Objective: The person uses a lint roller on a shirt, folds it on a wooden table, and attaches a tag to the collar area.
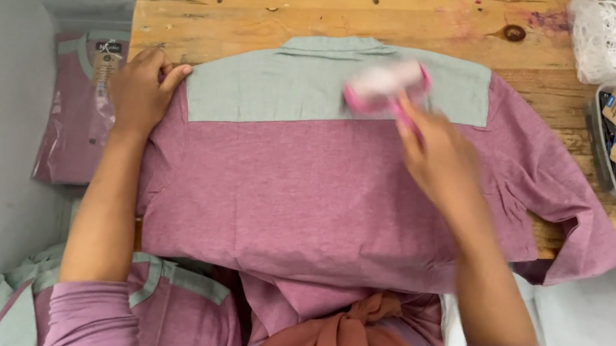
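The right hand (442, 157) has its fingers clamped on a pink lint roller (386, 87), blurred, resting on the shirt's grey-green yoke. The mauve shirt (304, 197) lies back-up on the wooden desk (431, 20). The left hand (142, 89) presses its shoulder, fingers together and flat.

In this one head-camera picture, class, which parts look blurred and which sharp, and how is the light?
Head view: the lint roller and right hand are smeared by motion; the left hand, mauve shirt and wooden table are sharp; light is soft and even, no glare.
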